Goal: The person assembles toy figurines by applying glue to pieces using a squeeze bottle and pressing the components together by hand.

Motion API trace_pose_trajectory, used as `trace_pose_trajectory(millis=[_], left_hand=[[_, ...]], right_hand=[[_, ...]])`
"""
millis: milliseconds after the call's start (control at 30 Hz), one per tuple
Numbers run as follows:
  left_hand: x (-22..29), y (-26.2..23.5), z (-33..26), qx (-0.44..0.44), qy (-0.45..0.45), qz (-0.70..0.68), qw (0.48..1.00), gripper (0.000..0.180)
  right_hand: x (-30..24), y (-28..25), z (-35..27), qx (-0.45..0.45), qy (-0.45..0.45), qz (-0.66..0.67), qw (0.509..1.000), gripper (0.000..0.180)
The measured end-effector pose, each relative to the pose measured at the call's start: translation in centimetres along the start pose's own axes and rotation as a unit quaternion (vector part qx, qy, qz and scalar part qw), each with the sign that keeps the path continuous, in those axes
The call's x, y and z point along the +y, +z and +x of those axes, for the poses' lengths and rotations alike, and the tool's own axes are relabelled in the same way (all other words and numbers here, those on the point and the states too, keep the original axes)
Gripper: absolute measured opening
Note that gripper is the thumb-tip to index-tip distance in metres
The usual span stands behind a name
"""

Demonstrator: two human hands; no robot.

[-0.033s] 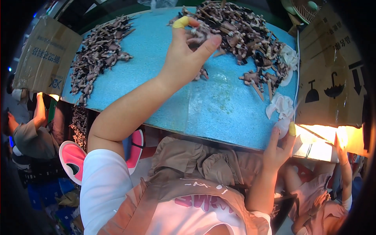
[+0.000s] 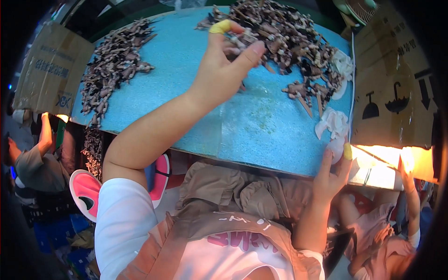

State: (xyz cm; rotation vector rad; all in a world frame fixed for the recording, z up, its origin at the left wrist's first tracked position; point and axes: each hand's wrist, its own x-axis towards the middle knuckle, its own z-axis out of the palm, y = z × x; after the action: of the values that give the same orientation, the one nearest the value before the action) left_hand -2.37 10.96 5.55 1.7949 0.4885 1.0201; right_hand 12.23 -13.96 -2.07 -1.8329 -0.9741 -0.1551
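My left hand (image 2: 223, 65), with yellow tape round one finger, is curled at the near edge of a big heap of small brown, pinkish and black figures (image 2: 284, 39). Between its thumb and fingers is a small pinkish-grey figure (image 2: 239, 40), partly covered by the fingers and blurred. At the table's front right edge my right hand (image 2: 332, 175), also taped yellow on a finger, is closed round a white wad of cloth or tissue (image 2: 336, 148). Just beyond it lies another crumpled white piece (image 2: 332, 124).
A second heap of figures (image 2: 112, 65) covers the left side of the blue tabletop (image 2: 261, 135). Cardboard boxes stand at the left (image 2: 51, 70) and right (image 2: 392, 79). A fan (image 2: 361, 9) is at the far right. Other people sit at both sides.
The view has shifted slightly. My left hand is a little farther right against the heap, and a figure seen below it before is now almost hidden. My right hand stays in place.
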Motion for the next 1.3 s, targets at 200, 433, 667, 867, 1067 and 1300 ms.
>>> trace_pose_trajectory(millis=[200,433,667,867,1067,1300], left_hand=[[1.0,5.9,-4.9,-0.231,-0.175,-0.307,0.907,0.048],[-0.8,7.7,-6.8,-0.258,-0.243,-0.346,0.869,0.041],[-0.5,7.5,-7.5,-0.252,-0.17,-0.257,0.917,0.031],[-0.8,7.4,-7.9,-0.254,-0.115,-0.203,0.939,0.032],[-0.9,7.9,-8.1,-0.197,-0.075,-0.185,0.96,0.028],[-1.2,8.1,-8.2,-0.185,-0.024,-0.169,0.968,0.029]], right_hand=[[-1.0,-1.5,0.1,0.048,0.12,0.275,0.953,0.042],[-3.9,-2.7,-0.4,0.101,0.162,0.446,0.875,0.044],[-6.0,-4.0,0.4,0.022,0.032,0.496,0.867,0.036],[-7.3,-3.0,-0.5,0.073,-0.107,0.256,0.958,0.026],[-7.3,-2.5,-0.8,0.088,-0.126,0.242,0.958,0.022],[-7.0,-2.5,-1.0,0.086,-0.13,0.237,0.959,0.022]])
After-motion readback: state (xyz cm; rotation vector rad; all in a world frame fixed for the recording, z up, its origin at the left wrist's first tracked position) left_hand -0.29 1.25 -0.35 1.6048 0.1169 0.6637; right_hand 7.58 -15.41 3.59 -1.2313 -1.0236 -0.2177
